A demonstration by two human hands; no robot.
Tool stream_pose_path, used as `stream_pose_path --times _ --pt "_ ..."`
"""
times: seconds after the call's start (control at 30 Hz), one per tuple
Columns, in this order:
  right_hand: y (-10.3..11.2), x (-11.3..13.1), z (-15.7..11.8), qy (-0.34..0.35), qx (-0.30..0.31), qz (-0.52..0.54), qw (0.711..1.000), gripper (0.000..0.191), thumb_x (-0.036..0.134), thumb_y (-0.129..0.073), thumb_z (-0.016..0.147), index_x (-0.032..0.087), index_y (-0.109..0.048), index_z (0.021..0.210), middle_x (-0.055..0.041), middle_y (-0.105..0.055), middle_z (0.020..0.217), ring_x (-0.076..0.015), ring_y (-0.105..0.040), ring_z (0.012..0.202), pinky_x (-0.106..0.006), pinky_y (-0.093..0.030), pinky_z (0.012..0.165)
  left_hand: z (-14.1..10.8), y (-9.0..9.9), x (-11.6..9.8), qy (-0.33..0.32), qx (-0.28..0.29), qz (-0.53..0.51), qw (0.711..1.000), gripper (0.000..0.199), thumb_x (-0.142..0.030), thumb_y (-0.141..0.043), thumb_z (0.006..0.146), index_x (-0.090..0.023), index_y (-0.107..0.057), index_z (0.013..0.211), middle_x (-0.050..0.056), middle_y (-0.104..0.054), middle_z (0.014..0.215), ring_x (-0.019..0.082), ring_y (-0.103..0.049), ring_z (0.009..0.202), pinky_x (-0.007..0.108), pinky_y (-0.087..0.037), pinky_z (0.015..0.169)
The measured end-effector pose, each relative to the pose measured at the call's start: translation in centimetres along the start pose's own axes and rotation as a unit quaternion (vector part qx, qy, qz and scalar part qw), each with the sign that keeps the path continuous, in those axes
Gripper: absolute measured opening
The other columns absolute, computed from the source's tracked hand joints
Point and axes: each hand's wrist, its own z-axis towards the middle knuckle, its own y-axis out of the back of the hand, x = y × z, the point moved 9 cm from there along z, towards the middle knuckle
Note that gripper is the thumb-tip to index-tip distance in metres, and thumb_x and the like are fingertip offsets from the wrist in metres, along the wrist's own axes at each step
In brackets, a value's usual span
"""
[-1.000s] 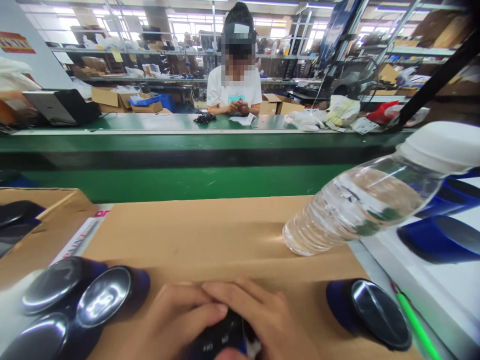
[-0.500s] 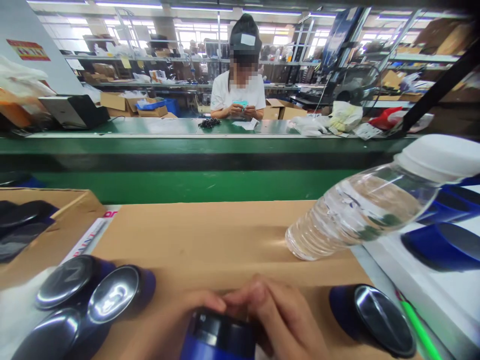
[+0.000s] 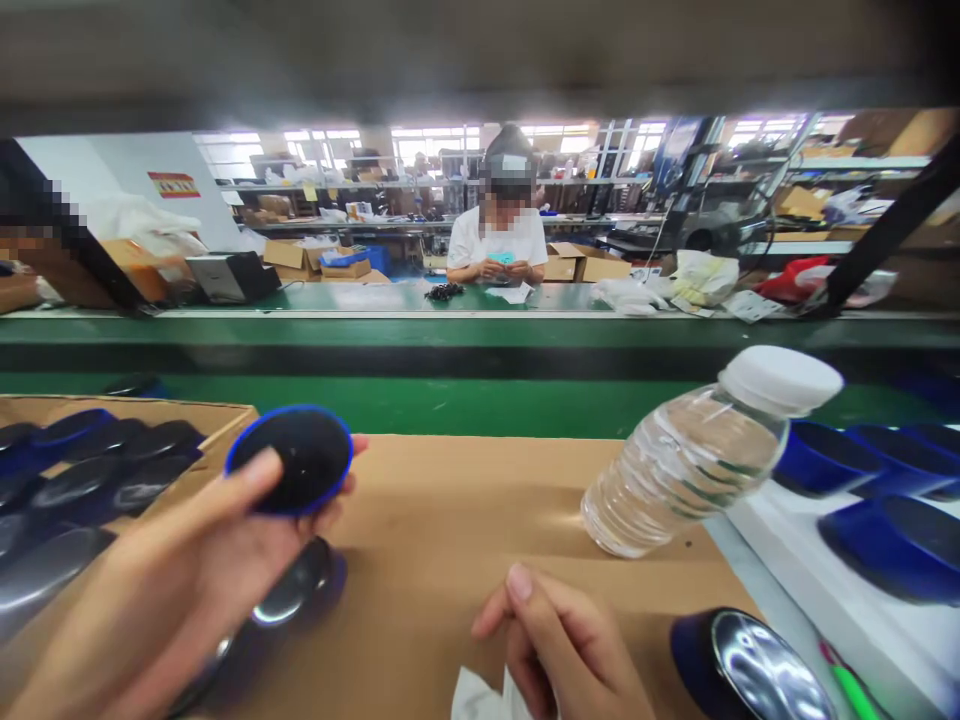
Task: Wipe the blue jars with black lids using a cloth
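Note:
My left hand (image 3: 172,590) is raised at the lower left and grips a round blue device (image 3: 290,459) with a black face, holding it above the cardboard sheet (image 3: 450,520). My right hand (image 3: 562,650) rests low at the bottom centre, its fingers closed on a small white paper or wipe (image 3: 480,695). A shiny black-topped blue device (image 3: 289,590) lies under my left hand. Another one (image 3: 750,665) lies at the bottom right.
A clear water bottle (image 3: 697,455) with a white cap stands on the cardboard's right side. A cardboard box (image 3: 112,470) with several dark devices sits at left; blue pieces (image 3: 885,500) lie on a white tray at right. A person works across the green conveyor (image 3: 450,350).
My left hand has lifted the blue device up and to the left, away from my right hand. The view has tilted upward.

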Motion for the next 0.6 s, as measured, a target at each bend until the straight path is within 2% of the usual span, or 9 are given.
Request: stream_pose_path --times 0.07,0.1,0.17,0.2,0.27,0.37,0.47,0.53,0.6 --pt "-0.3 -0.4 0.2 0.001 0.016 -0.002 1.000 0.080 0.090 -0.052 0.081 0.012 -0.072 0.074 0.0071 -0.037 0.044 -0.0062 -0.027 0.043 -0.024 -0.024 0.052 3.0 -1.1 -1.7 0.010 -0.009 0.060 0.998 0.059 -0.059 -0.044 0.093 -0.011 -0.062 0.123 0.018 -0.073 0.120 0.024 -0.074 0.101 0.029 -0.065 0.083" --pt "-0.5 -0.6 0.3 0.002 0.023 -0.002 1.000 0.081 0.091 -0.052 0.080 0.012 -0.072 0.075 0.0070 -0.038 0.044 -0.0060 -0.027 0.043 -0.024 -0.024 0.052 4.9 -1.2 -2.5 -0.006 -0.028 0.094 0.995 0.056 -0.049 -0.031 0.098 -0.008 -0.058 0.125 0.019 -0.071 0.119 0.023 -0.073 0.099 0.032 -0.064 0.086" --pt "-0.7 -0.9 0.5 0.009 0.035 0.001 0.999 0.081 0.091 -0.052 0.080 0.012 -0.071 0.074 0.0074 -0.038 0.044 -0.0054 -0.026 0.042 -0.023 -0.023 0.051 9.0 -1.1 -2.8 -0.024 -0.052 0.191 0.980 0.036 -0.028 -0.039 0.100 -0.010 -0.052 0.128 0.016 -0.066 0.120 0.017 -0.068 0.084 0.031 -0.060 0.078" --pt "-0.9 -1.0 0.6 0.015 0.040 0.002 0.999 0.080 0.090 -0.053 0.080 0.012 -0.070 0.074 0.0078 -0.038 0.043 -0.0050 -0.025 0.042 -0.023 -0.023 0.050 11.0 -0.8 -2.7 -0.045 -0.061 0.260 0.963 0.038 -0.026 -0.050 0.099 -0.013 -0.048 0.134 0.014 -0.063 0.123 0.017 -0.065 0.086 0.034 -0.059 0.079" --pt "-1.2 -1.2 0.8 0.029 0.048 0.001 0.998 0.079 0.089 -0.054 0.081 0.012 -0.069 0.072 0.0083 -0.038 0.042 -0.0042 -0.023 0.041 -0.022 -0.023 0.049 14.6 -0.5 -1.7 -0.081 -0.045 0.405 0.910 0.042 -0.023 -0.069 0.092 -0.017 -0.055 0.131 0.011 -0.059 0.129 0.024 -0.063 0.105 0.044 -0.056 0.092" --pt "-1.4 -1.8 1.1 0.051 0.051 -0.006 0.997 0.078 0.086 -0.053 0.084 0.011 -0.072 0.077 0.0074 -0.039 0.043 -0.0043 -0.025 0.040 -0.022 -0.020 0.046 17.8 -0.5 -0.2 -0.112 -0.002 0.564 0.818 0.045 -0.017 -0.074 0.088 -0.018 -0.060 0.130 0.010 -0.056 0.139 0.029 -0.057 0.123 0.054 -0.049 0.107" --pt "-1.1 -2.7 1.5 0.077 0.029 -0.008 0.997 0.078 0.081 -0.049 0.091 0.011 -0.069 0.117 0.0030 -0.052 0.059 -0.0070 -0.034 0.047 -0.021 -0.022 0.045 17.8 -0.6 -0.7 -0.121 0.001 0.661 0.741 0.059 -0.021 -0.072 0.091 -0.018 -0.050 0.145 0.015 -0.045 0.155 0.036 -0.045 0.142 0.062 -0.038 0.117" --pt "-0.6 -3.4 1.7 0.097 0.001 -0.008 0.995 0.070 0.072 -0.051 0.095 0.018 -0.057 0.138 -0.0036 -0.062 0.087 -0.0078 -0.040 0.056 -0.020 -0.027 0.049 15.5 -0.6 -1.9 -0.136 0.001 0.709 0.692 0.070 -0.029 -0.072 0.092 -0.014 -0.041 0.153 0.020 -0.027 0.167 0.041 -0.021 0.156 0.064 -0.023 0.125" --pt "0.0 -3.7 1.6 0.114 -0.035 -0.013 0.993 0.057 0.058 -0.056 0.096 0.025 -0.052 0.143 -0.0077 -0.060 0.114 -0.0067 -0.044 0.061 -0.021 -0.029 0.052 11.6 -0.4 -2.2 -0.151 0.031 0.745 0.649 0.079 -0.041 -0.070 0.090 -0.004 -0.041 0.153 0.027 -0.024 0.168 0.042 -0.014 0.159 0.062 -0.016 0.128"
